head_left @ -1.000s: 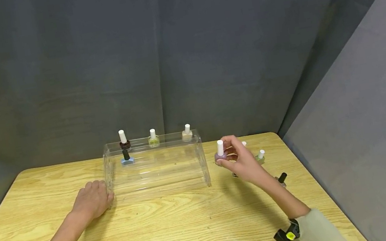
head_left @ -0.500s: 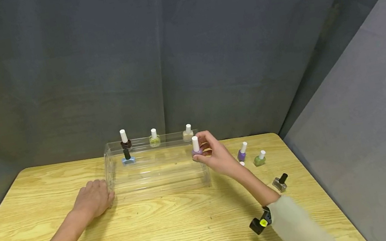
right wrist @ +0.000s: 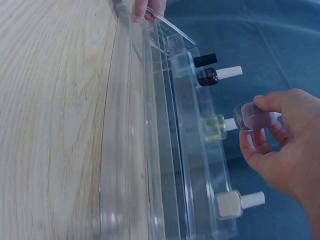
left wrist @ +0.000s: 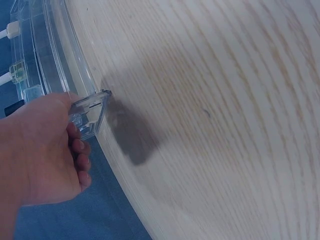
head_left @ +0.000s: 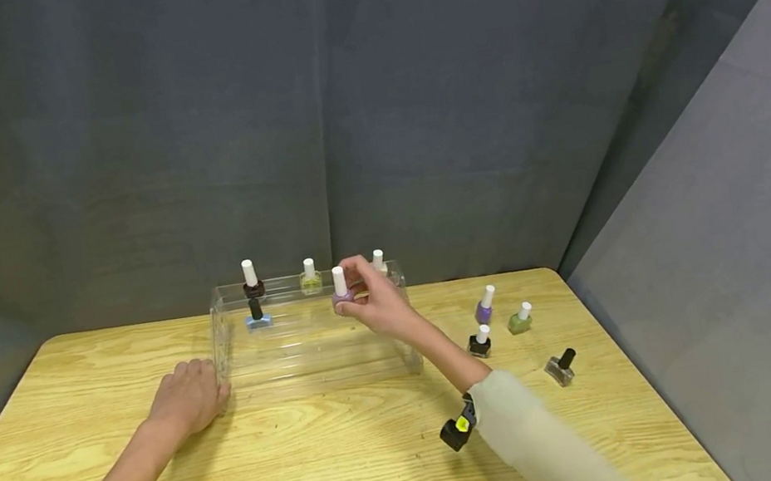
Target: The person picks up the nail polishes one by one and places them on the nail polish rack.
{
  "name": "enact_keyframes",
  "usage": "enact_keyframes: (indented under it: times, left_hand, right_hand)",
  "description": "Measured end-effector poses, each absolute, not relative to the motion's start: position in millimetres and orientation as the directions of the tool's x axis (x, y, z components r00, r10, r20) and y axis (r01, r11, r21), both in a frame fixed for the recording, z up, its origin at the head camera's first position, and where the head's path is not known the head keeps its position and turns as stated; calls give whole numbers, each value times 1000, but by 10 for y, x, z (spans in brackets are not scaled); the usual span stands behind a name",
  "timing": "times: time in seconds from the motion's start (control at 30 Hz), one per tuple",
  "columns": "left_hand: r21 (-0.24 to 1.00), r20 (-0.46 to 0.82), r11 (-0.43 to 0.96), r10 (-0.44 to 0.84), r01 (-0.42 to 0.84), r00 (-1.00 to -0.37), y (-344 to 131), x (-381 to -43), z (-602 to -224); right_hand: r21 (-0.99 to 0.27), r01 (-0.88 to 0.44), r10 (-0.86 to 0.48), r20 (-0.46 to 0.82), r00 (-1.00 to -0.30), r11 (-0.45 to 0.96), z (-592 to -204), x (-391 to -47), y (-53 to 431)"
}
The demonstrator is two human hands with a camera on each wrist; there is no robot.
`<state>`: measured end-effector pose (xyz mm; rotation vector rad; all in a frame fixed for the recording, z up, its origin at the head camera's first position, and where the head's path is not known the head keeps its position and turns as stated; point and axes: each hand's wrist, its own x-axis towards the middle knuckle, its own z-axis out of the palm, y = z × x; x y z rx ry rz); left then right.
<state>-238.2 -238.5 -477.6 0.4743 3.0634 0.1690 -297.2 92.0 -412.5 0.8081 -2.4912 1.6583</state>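
My right hand (head_left: 382, 305) pinches a mauve nail polish bottle (right wrist: 252, 117) with a white cap, held upright over the clear stepped rack (head_left: 316, 373). My left hand (head_left: 186, 396) grips the rack's left side panel (left wrist: 91, 107), fingers curled at its edge. On the top step stand a dark red bottle (head_left: 254, 290), a yellow-green bottle (head_left: 312, 283) and a cream bottle (right wrist: 229, 204); in the head view my right hand partly covers the cream one. One step lower, at the left, is a light blue bottle (head_left: 259, 322) with a black cap.
Right of the rack, the wooden table (head_left: 315, 462) bears a purple bottle (head_left: 484, 312), a black bottle (head_left: 479, 346), a green bottle (head_left: 519, 324) and a clear-looking bottle (head_left: 559, 370) with a black cap. A dark curtain (head_left: 247, 128) hangs behind the table.
My right hand has carried the mauve bottle leftward from beside the rack to over its middle. The purple and black bottles on the table have come into view. My left hand stays put.
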Motion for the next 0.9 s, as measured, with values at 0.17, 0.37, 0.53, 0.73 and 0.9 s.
enact_keyframes:
  times: [0.17, 0.37, 0.53, 0.73, 0.9]
  left_hand:
    - [113, -22, 948, 302, 297, -953, -2380, -2390, -4786]
    - [102, -15, 949, 300, 297, -954, -2386, -2390, -4799]
    - [104, -23, 950, 297, 293, -955, -2383, -2389, -4785]
    - [106, -34, 951, 295, 291, -955, -2370, -2381, -4773]
    - [103, -24, 952, 293, 289, -956, -2359, -2378, -4789]
  right_hand:
    - [-854, -433, -389, 309, -868, 289, -4196, -3074, 756]
    - [-845, -416, -361, 293, -885, 335, -4278, -3188, 626]
    - [-843, -405, -336, 289, -896, 354, -4351, -3267, 531]
    - [-843, -416, -321, 311, -894, 342, -4414, -3304, 447]
    - [-839, -404, -310, 300, -902, 364, -4467, -3307, 421]
